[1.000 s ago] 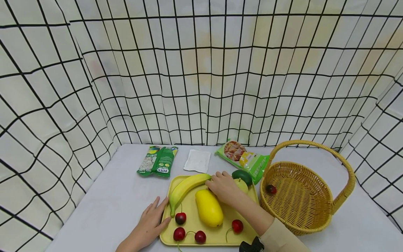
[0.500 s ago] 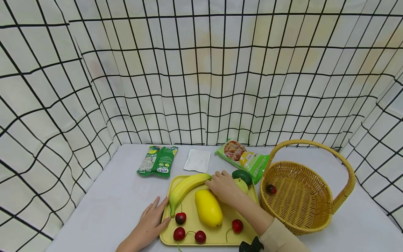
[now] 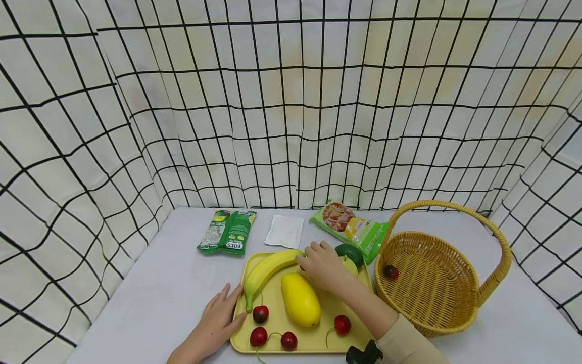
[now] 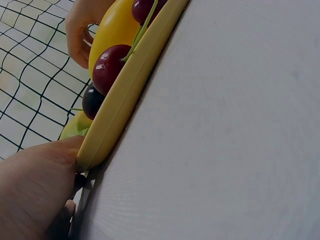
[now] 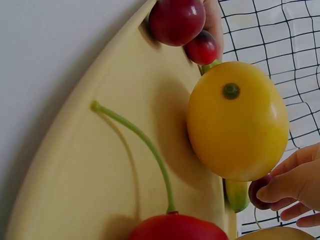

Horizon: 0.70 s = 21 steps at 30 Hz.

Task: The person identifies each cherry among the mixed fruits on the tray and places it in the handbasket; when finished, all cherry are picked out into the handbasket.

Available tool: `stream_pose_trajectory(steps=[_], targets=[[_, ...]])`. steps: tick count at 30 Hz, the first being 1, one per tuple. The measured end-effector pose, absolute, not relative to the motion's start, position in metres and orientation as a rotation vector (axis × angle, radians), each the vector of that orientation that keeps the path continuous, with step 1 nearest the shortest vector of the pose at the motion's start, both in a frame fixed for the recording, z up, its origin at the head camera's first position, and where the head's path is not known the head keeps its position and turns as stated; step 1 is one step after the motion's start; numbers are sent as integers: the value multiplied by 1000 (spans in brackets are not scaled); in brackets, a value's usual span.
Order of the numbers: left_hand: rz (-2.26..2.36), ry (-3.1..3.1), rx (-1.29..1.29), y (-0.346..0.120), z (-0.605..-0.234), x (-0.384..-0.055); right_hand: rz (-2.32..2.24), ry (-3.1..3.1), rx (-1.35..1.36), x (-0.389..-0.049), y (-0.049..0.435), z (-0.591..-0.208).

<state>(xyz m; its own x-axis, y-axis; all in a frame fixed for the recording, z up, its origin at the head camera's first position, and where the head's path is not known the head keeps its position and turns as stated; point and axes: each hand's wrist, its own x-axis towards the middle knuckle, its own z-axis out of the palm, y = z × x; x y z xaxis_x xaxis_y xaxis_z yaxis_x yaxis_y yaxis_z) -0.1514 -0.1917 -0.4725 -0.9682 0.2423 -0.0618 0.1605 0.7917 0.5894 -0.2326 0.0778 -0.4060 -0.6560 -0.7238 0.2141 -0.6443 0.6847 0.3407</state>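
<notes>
My right hand (image 3: 324, 265) reaches over the far part of the yellow tray (image 3: 323, 345). In the right wrist view its thumb and fingers pinch a dark red cherry (image 5: 258, 194), hidden from the head view. A banana (image 3: 267, 274) lies at the tray's left, its tip by those fingers. A yellow papaya-like fruit (image 3: 300, 299) is nearer the middle. My left hand (image 3: 217, 317) rests at the tray's left rim, fingers extended, thumb touching the edge. Several cherries (image 3: 288, 340) lie along the front. A pale green fruit (image 3: 349, 265) and a dark green one (image 3: 350, 254) are partly behind my right hand.
Right of the tray stands a wicker basket (image 3: 429, 328) with a tall handle and one cherry (image 3: 391, 272) inside. Behind the tray lie two green snack packets (image 3: 229, 232) and a white square packet (image 3: 284, 231). Black grid netting (image 3: 297, 136) backs the table.
Both hands keep nearly the same places. The head view has shifted very slightly, and my right hand's fingers have lifted a little.
</notes>
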Motion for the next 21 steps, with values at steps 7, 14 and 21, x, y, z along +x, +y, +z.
stream_pose_trajectory(steps=[7,14,21], targets=[[906,2862,336,-192,-472,-151,-306,-2515,1076,-231,82,-399],[908,2861,341,-193,-474,-152,-268,-2435,1052,-231,88,-395],[915,2861,350,-193,-474,-152,-175,-2322,1037,-230,97,-391]])
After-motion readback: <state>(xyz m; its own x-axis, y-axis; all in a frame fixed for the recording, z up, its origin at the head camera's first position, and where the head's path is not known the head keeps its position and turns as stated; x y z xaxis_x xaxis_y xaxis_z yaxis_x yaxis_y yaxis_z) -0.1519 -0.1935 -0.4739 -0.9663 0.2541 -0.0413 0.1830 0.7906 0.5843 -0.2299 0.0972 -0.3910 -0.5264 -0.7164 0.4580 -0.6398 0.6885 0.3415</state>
